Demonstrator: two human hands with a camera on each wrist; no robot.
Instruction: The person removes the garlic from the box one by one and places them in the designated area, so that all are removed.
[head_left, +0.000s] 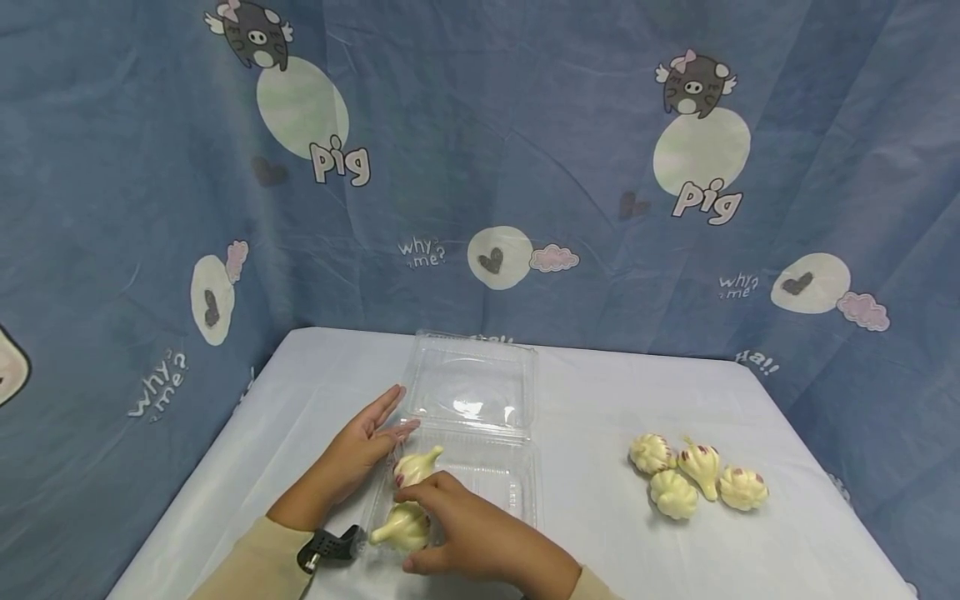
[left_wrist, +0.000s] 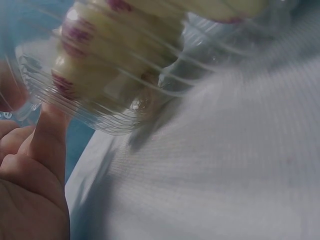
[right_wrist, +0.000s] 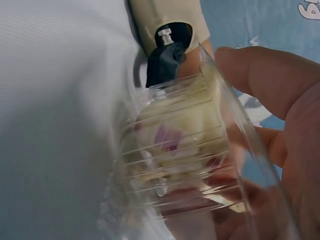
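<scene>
Two pale garlic bulbs with purplish marks lie in the near half of a clear plastic clamshell box [head_left: 487,454], along its left side. My right hand [head_left: 476,529] reaches over the near bulb [head_left: 405,527], thumb and fingers spread on either side of it. In the right wrist view the thumb [right_wrist: 260,75] stands above the box's rim, apart from the bulb [right_wrist: 175,135] seen through the ribbed wall. The far bulb [head_left: 415,468] lies just beyond my right fingertips. My left hand [head_left: 352,454] is at the box's left edge, fingers extended, thumb over the rim.
The box's lid [head_left: 472,385] lies folded back, away from me. Several more garlic bulbs [head_left: 673,493] sit grouped on the right side of the white-covered table [head_left: 592,550]. A blue patterned curtain [head_left: 450,192] hangs behind and at both sides.
</scene>
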